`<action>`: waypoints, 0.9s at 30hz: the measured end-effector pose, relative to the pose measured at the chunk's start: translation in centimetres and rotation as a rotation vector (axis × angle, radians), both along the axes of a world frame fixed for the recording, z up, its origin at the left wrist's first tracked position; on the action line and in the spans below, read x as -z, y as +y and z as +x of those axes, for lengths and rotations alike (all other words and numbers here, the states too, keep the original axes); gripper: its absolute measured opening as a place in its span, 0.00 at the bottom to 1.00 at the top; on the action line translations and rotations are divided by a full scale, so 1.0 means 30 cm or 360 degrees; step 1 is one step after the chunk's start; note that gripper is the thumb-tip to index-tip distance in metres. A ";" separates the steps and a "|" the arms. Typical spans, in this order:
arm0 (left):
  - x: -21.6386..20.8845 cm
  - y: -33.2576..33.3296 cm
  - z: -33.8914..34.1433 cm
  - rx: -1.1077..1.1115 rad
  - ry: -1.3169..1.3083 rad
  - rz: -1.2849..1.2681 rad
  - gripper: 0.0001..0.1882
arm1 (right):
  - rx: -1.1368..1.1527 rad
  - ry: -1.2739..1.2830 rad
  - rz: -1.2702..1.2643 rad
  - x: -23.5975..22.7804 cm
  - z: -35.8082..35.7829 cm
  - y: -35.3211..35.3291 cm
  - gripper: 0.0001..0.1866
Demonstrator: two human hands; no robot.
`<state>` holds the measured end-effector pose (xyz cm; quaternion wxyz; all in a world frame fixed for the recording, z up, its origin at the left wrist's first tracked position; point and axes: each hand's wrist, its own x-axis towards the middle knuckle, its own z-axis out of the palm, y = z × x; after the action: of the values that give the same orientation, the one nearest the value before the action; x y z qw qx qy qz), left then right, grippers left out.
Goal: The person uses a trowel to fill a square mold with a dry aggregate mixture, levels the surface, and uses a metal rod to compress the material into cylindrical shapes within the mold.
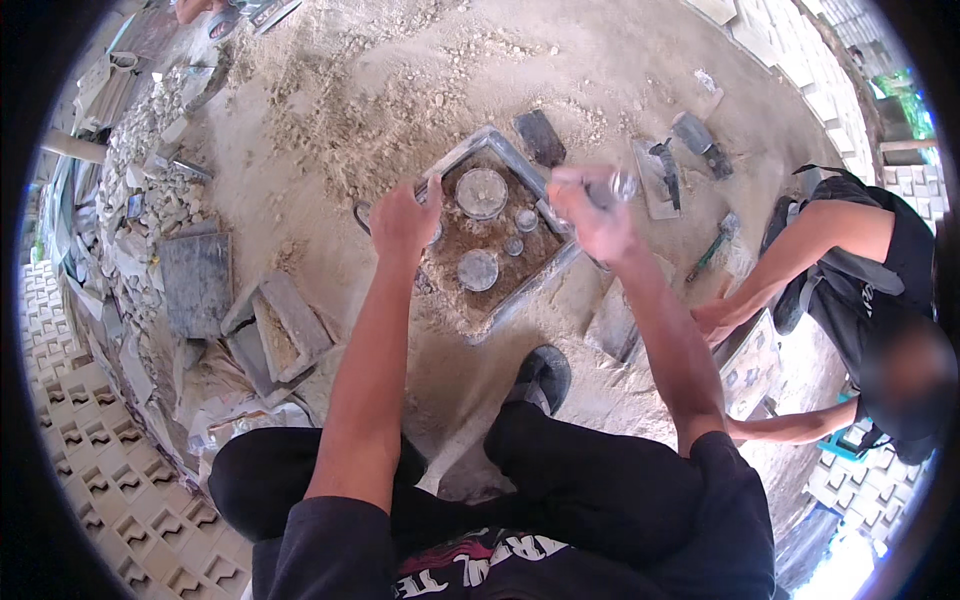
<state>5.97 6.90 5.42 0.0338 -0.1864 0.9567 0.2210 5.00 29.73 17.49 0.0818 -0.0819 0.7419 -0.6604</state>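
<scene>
A square grey frame point(520, 290) lies on the sandy ground in front of me, partly filled with brown sand point(455, 262). Set into the sand are two larger round discs, an upper one point(481, 193) and a lower one point(478, 269), with small round pieces point(526, 219) beside them. My left hand point(400, 225) grips the frame's left side, its fingers partly hidden. Over the right side, my right hand point(597, 218) is closed and blurred by motion. A shiny round end point(622, 186) sticks out of it; the kind of thing is unclear.
Beyond the frame lie a dark flat block point(540, 138), a trowel point(664, 178), a dusty brush-like tool point(703, 143) and a green-handled tool point(713, 246). A person point(850, 270) crouches at right, hands low. Open boxes point(290, 328), a dark board point(197, 284) and rubble point(140, 190) lie left.
</scene>
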 end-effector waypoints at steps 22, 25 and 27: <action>-0.007 -0.080 -0.067 0.0034 -0.0140 0.0169 0.36 | -0.0026 0.0377 -0.0116 0.186 -0.190 -0.167 0.17; 0.012 -0.087 -0.061 0.0024 -0.0161 0.0149 0.35 | -0.0092 0.0120 -0.0396 0.156 -0.263 -0.183 0.15; -0.003 -0.104 -0.072 0.0016 -0.0198 0.0122 0.36 | -0.0237 0.0560 -0.0035 0.127 -0.243 -0.170 0.16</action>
<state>3.82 3.79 5.50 0.1015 -0.1936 0.9445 0.2453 -2.30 24.62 13.66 -0.0014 -0.2516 0.7295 -0.6361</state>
